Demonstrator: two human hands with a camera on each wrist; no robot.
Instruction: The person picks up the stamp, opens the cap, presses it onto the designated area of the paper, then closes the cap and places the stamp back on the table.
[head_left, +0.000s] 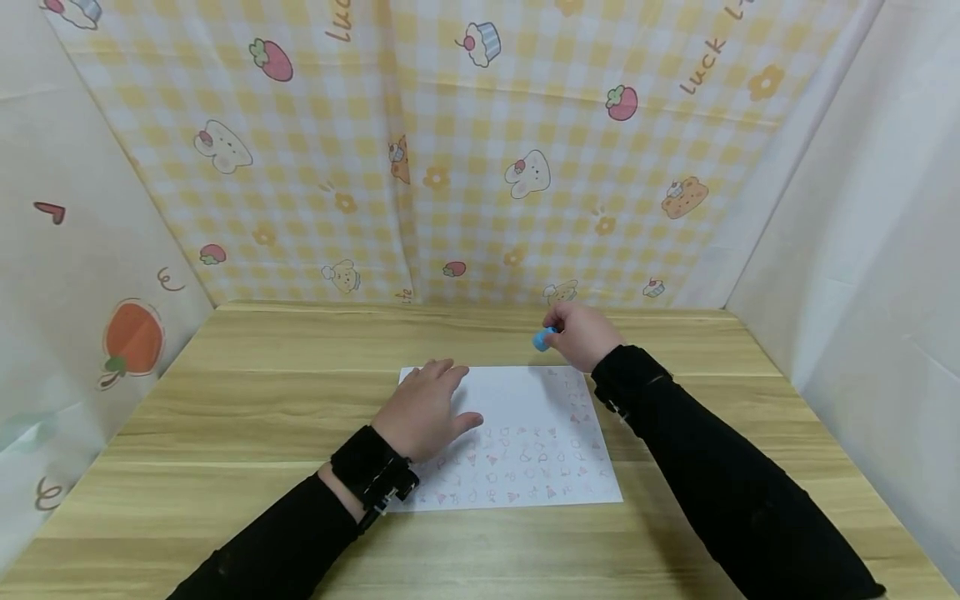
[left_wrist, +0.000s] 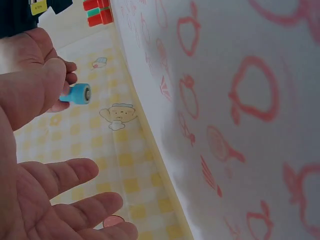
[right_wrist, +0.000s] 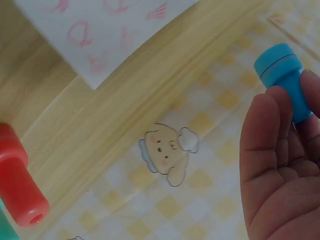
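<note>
My right hand (head_left: 583, 335) pinches a small blue stamp (right_wrist: 280, 67) between thumb and fingers, raised beyond the far right corner of a white paper (head_left: 510, 400). In the right wrist view the stamp's wide round end points up and away from the palm. Its round face also shows in the left wrist view. Rows of small red stamped pictures (left_wrist: 252, 87), fruit and racket shapes among them, cover the paper's near part and right side. My left hand (head_left: 423, 412) is over the paper's left side, with fingers spread and nothing held.
A red stamp (right_wrist: 20, 175) with a green piece beside it shows at the left edge of the right wrist view. The wooden table (head_left: 262, 400) meets a yellow checked cloth (head_left: 465, 208) at the back. White cloth walls (head_left: 862, 208) stand at both sides.
</note>
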